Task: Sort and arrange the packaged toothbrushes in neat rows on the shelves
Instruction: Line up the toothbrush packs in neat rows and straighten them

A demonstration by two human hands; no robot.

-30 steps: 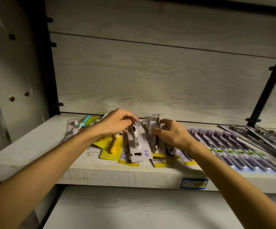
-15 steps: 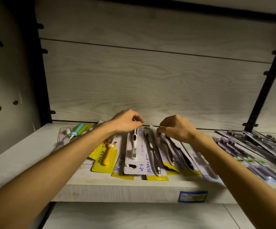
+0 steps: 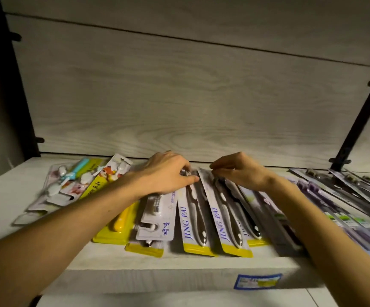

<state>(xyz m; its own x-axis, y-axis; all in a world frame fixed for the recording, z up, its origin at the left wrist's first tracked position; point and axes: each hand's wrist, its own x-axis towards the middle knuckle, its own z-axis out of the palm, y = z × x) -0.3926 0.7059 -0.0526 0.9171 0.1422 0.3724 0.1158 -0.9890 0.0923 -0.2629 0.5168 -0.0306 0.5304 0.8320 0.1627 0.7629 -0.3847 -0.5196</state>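
Several white-and-yellow "JING PAI" toothbrush packs (image 3: 228,220) lie fanned in an overlapping row on the pale wooden shelf (image 3: 179,271). My left hand (image 3: 168,173) rests over the far ends of the left packs, its fingers curled onto the top of one pack (image 3: 193,220). My right hand (image 3: 237,169) pinches the far top edge of the neighbouring pack with curled fingertips. A white pack (image 3: 157,220) lies face down under my left wrist, beside a yellow pack (image 3: 117,227) with an orange-handled brush.
Children's toothbrush packs (image 3: 75,185) lie jumbled at the left. Purple packs (image 3: 343,216) run in a row on the right, with dark packs (image 3: 357,185) behind them near a black upright (image 3: 361,107). A blue price label (image 3: 257,281) sits on the shelf's front edge.
The view has come closer to the shelf. The "JING PAI" packs are spread into a straighter side-by-side row, and both hands have stayed at their far ends.
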